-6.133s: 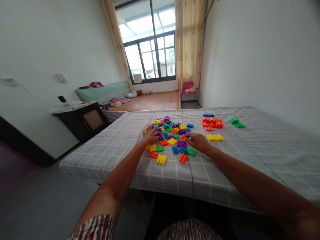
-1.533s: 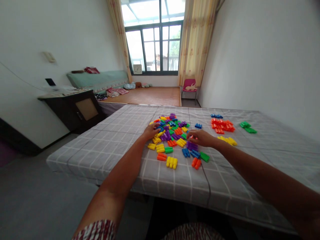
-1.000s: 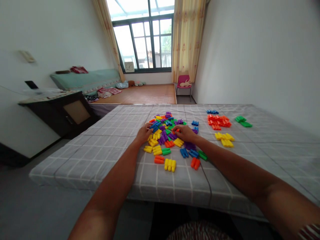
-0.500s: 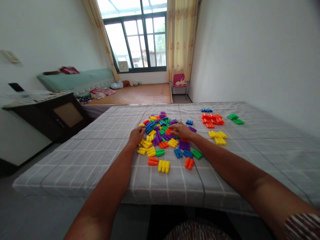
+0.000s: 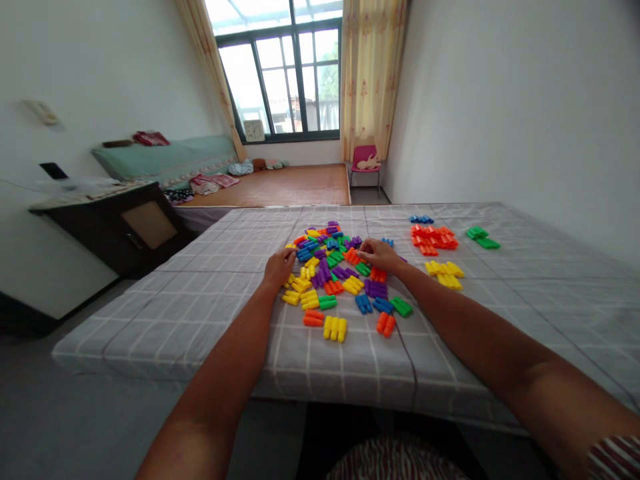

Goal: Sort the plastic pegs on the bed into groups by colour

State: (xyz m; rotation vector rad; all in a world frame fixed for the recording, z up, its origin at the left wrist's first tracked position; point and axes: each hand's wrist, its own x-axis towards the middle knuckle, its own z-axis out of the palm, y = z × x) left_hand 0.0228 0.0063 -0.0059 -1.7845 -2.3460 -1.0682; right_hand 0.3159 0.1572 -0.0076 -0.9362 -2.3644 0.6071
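Note:
A mixed pile of plastic building blocks (image 5: 325, 263), each shaped like short tubes joined side by side, lies on the checked cloth between my hands. My right hand (image 5: 379, 256) is at the pile's right side, its fingers pinched on an orange block (image 5: 352, 256). At the left edge, my left hand (image 5: 280, 267) has its fingers curled together beside blue blocks (image 5: 307, 252) and yellow ones; whatever it may hold is hidden. Nearer to me lie a yellow block (image 5: 335, 329) and an orange block (image 5: 386, 325).
Sorted by colour at the right are orange blocks (image 5: 434, 239), yellow blocks (image 5: 445, 273), green blocks (image 5: 483, 238) and blue blocks (image 5: 421, 219). The grey checked tablecloth (image 5: 180, 293) covers the table. A dark cabinet (image 5: 145, 227) stands beyond its left side.
My right hand has drawn slightly right and now pinches an orange block at the pile's edge. My left hand stays by the left edge. The whole view has shifted a little.

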